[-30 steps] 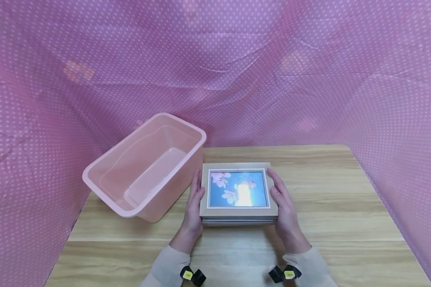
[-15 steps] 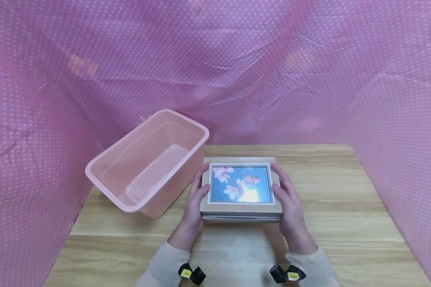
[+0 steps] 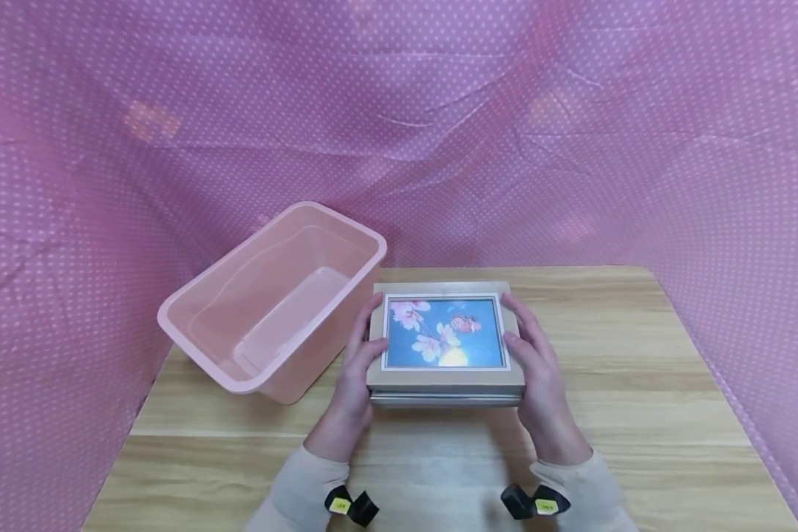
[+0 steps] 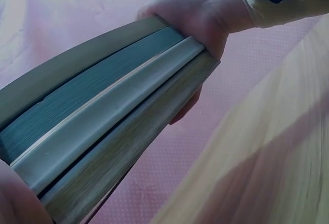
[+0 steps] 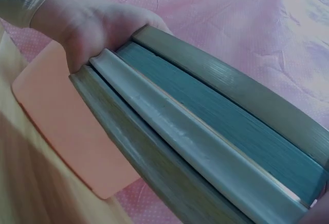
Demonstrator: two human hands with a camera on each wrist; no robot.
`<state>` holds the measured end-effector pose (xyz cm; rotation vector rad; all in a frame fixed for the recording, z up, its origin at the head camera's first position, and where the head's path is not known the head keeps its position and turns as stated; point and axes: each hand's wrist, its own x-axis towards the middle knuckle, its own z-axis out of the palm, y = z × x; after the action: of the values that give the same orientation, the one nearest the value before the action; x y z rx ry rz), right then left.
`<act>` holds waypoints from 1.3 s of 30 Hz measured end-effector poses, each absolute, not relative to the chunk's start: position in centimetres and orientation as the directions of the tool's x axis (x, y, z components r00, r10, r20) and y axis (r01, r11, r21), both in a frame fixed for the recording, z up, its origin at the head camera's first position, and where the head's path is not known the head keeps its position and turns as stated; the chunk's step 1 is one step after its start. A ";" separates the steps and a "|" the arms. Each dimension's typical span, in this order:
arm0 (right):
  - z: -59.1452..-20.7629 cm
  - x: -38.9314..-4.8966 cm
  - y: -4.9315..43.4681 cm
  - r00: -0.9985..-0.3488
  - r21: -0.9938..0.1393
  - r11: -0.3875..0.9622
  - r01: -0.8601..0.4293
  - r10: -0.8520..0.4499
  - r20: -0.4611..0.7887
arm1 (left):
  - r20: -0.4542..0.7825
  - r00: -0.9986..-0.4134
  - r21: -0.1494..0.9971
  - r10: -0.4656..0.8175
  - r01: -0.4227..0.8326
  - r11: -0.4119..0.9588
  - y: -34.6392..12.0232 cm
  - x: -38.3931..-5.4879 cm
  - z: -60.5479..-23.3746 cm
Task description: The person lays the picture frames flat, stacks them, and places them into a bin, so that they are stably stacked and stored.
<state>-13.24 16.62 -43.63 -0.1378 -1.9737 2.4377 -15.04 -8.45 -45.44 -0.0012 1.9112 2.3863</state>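
A stack of several picture frames is held level between my two hands, raised above the table. The top picture frame (image 3: 445, 378) is beige, with pink and white blossoms on blue and a patch of glare. Seen edge-on in the left wrist view, a teal frame (image 4: 97, 93), a silvery-white frame (image 4: 110, 116) and a brown wood-grain frame (image 4: 133, 142) lie beneath it. My left hand (image 3: 351, 377) grips the left side, thumb on the top frame's border. On the right side, my right hand (image 3: 540, 384) grips likewise. Fingers under the stack are hidden.
A pink plastic bin (image 3: 319, 336) with nothing inside stands at the table's left, close beside my left hand. The wood-grain table (image 3: 638, 384) extends to the right. Pink dotted cloth (image 3: 439, 148) hangs around the back and sides.
Both hands have lifted the stack slightly and moved it a little away from the body. The glare on the picture has slid downward. The bin's small shift came with the head view.
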 end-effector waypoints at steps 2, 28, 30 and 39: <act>-43.1 -13.3 16.6 -0.997 -0.975 -0.216 0.053 0.047 -0.065 | -0.052 -0.996 0.973 0.070 -0.066 -0.219 -8.4 -15.0 -45.0; -36.1 -14.7 15.9 -0.999 -0.956 -0.291 0.020 -0.042 -0.008 | -0.012 -1.000 0.968 0.025 -0.017 -0.249 -9.1 -14.9 -37.2; -35.6 -14.9 15.7 -0.999 -0.955 -0.294 0.025 -0.051 -0.010 | -0.002 -1.000 0.970 0.012 -0.005 -0.245 -9.3 -14.9 -36.7; -33.9 -16.4 14.6 -0.997 -0.953 -0.304 0.010 -0.075 0.014 | 0.014 -1.000 0.965 0.000 0.014 -0.260 -10.4 -15.0 -34.2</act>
<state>-16.37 14.63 -33.93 0.0885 -1.8833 2.5782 -15.01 -10.36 -34.24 0.0176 1.9160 2.5011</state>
